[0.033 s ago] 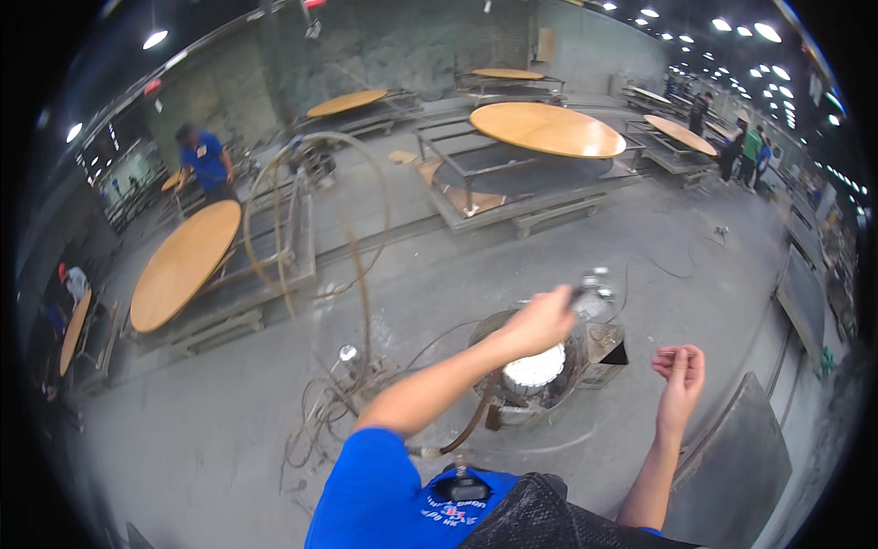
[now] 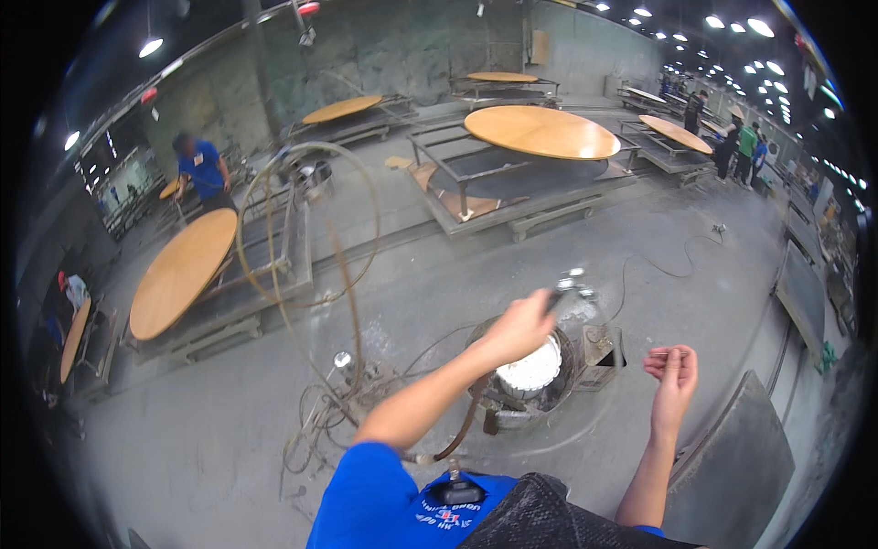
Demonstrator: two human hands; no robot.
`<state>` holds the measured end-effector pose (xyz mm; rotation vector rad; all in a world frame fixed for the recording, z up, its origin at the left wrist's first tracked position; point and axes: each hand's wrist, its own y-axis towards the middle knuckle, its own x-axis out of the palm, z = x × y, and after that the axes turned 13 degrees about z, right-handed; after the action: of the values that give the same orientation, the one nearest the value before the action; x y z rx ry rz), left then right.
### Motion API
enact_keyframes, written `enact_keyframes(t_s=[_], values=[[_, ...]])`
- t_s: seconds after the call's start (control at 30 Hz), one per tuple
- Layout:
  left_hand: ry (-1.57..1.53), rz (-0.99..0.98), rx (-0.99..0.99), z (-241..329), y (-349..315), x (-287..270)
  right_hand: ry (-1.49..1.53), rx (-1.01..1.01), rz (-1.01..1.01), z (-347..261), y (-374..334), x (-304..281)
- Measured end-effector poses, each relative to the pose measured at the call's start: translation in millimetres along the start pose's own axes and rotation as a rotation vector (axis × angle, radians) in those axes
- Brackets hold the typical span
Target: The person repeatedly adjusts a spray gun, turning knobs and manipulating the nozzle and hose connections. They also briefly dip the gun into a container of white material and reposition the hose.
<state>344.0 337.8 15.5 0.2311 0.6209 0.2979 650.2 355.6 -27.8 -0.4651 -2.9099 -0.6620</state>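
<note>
My left hand [image 2: 519, 328] is closed round the dark handle of a silvery metal tool [image 2: 574, 287], which looks like a spray gun but is blurred. Below that hand stands a round metal tub [image 2: 501, 414] with a pail of white material [image 2: 530, 370] inside, partly hidden by my wrist. A small open metal box [image 2: 599, 375] sits against the tub's right side. My right hand [image 2: 672, 364] is raised to the right of the box, fingers curled and thumb pressed to them; I cannot make out anything in it. A brown hose [image 2: 466, 423] runs beside the tub.
Round wooden tabletops [image 2: 544, 131] rest on metal frames and carts further off. Looped hoses [image 2: 315, 430] lie on the floor at left, and a thin cable [image 2: 658, 263] at right. A dark panel [image 2: 736, 467] stands near right. A person in blue [image 2: 203, 169] works at far left.
My left hand and the metal tool have shifted slightly left and down. My right hand keeps its curled shape, and the whole view has moved a little.
</note>
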Motion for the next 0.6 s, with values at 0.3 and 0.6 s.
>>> enact_keyframes(t_s=[0.3,0.6], values=[[0.097,0.603,-0.345,-43,-95,62,0.045,0.299,-0.217,97,139,-32],[0.190,0.560,-0.473,23,-189,120,0.029,0.376,-0.447,135,204,-17]])
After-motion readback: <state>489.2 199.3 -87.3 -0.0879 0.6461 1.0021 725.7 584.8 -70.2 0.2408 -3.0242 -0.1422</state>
